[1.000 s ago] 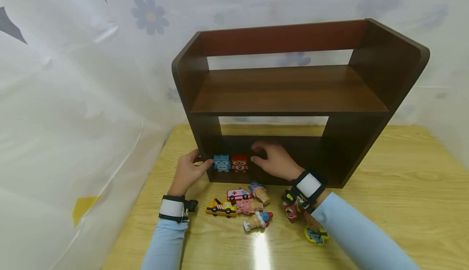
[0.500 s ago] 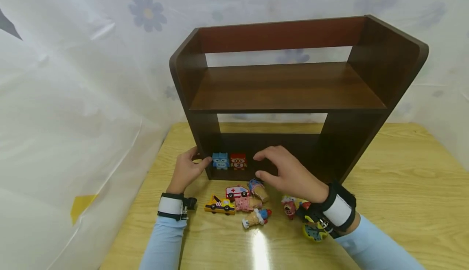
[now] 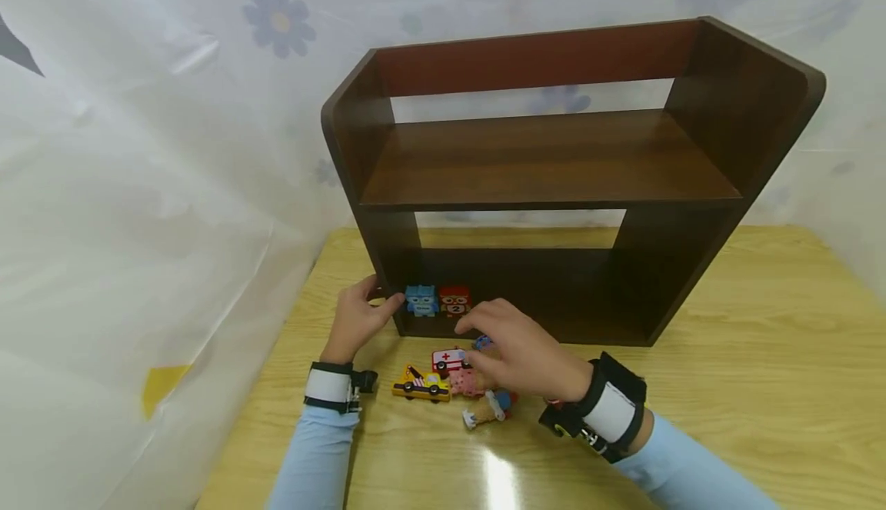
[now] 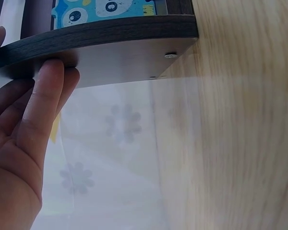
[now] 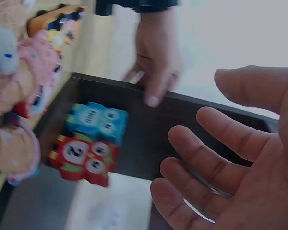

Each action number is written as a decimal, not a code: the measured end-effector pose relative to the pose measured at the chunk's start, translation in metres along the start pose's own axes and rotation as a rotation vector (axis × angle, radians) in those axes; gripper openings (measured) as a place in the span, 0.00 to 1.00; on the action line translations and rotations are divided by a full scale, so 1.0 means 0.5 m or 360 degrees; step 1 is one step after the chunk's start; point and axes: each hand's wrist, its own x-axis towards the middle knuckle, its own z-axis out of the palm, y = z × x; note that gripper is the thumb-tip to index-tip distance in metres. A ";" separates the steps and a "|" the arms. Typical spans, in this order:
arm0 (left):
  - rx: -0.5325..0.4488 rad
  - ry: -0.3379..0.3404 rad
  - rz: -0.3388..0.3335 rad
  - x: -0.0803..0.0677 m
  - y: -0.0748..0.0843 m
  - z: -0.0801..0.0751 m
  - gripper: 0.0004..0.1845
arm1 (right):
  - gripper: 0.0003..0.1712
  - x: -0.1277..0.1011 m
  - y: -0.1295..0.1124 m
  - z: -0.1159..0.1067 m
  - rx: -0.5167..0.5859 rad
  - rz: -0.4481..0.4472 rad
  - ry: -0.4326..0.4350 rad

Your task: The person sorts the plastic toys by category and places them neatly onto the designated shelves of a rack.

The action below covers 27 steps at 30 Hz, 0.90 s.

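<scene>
The left hand (image 3: 356, 321) grips the left side panel of the dark brown shelf unit (image 3: 550, 158). Its fingers lie against the outer face, with the thumb on the opposite side; the grip is narrow, closed on the panel. The right hand (image 3: 529, 352) is positioned in front of the lower compartment, above the loose toys. Its grip is wide, thumb well apart from the fingers.

The blue owl (image 3: 421, 301) and the red owl (image 3: 454, 301) (the latter marked "2") stand upright, side by side, at the left end of the lower compartment. The blue owl is nearest the left panel.

The shelf unit stands on the desk (image 3: 754, 356). In front of it lie the yellow tow truck (image 3: 421, 387), the ambulance (image 3: 450, 359), the pink ice-cream figure (image 3: 464, 381) and the blue-topped ice-cream figure (image 3: 487, 410). The right hand partly hides this group. A flower-patterned sheet (image 3: 138, 210) hangs behind the desk.
</scene>
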 end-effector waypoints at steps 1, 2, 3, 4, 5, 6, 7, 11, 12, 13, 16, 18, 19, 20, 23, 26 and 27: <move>-0.0002 -0.0004 0.0002 0.000 0.001 0.002 0.18 | 0.16 0.006 0.001 0.010 -0.0004 0.0017 -0.0029; -0.0007 -0.0005 0.0000 0.001 0.001 0.003 0.18 | 0.16 0.013 0.001 0.020 -0.0012 0.0030 -0.0062; -0.0015 -0.0004 -0.0001 0.001 0.001 0.004 0.17 | 0.16 0.020 0.001 0.030 -0.0022 0.0044 -0.0098; -0.0021 -0.0002 -0.0001 0.001 0.001 0.004 0.17 | 0.15 0.028 0.001 0.042 -0.0044 0.0045 -0.0132; -0.0023 0.0005 0.0000 0.002 0.001 0.004 0.17 | 0.15 0.036 0.000 0.054 -0.0069 0.0037 -0.0166; -0.0025 0.0012 0.0003 0.003 0.000 0.004 0.16 | 0.15 0.045 -0.002 0.065 -0.0095 0.0025 -0.0197; -0.0024 0.0018 0.0004 0.004 0.000 0.003 0.16 | 0.16 0.054 -0.004 0.077 -0.0131 0.0006 -0.0226; -0.0025 0.0025 0.0020 0.009 -0.001 0.003 0.15 | 0.18 0.086 -0.012 0.117 -0.0264 -0.0040 -0.0314; -0.0028 0.0017 0.0021 0.011 -0.001 0.004 0.15 | 0.19 0.091 -0.012 0.126 -0.0290 -0.0026 -0.0335; -0.0033 0.0009 0.0020 0.012 -0.001 0.006 0.15 | 0.20 0.096 -0.011 0.136 -0.0314 -0.0013 -0.0355; -0.0048 -0.0015 0.0008 0.014 -0.003 0.010 0.15 | 0.21 0.105 -0.007 0.166 -0.0377 0.0065 -0.0425; -0.0050 -0.0033 0.0005 0.014 -0.004 0.013 0.15 | 0.20 0.105 -0.002 0.183 -0.0405 0.0108 -0.0466; -0.0050 -0.0037 0.0006 0.014 -0.004 0.014 0.16 | 0.19 0.105 -0.001 0.189 -0.0418 0.0129 -0.0484; -0.0053 -0.0041 0.0013 0.013 -0.004 0.015 0.16 | 0.19 0.104 0.001 0.194 -0.0439 0.0150 -0.0505; -0.0043 -0.0036 0.0019 0.012 -0.002 0.014 0.16 | 0.17 0.101 0.002 0.202 -0.0484 0.0175 -0.0556; -0.0038 -0.0023 0.0008 0.010 -0.001 0.012 0.15 | 0.17 0.099 0.000 0.204 -0.0517 0.0174 -0.0595; -0.0031 -0.0021 0.0001 0.009 -0.001 0.012 0.15 | 0.17 0.098 -0.001 0.203 -0.0523 0.0173 -0.0604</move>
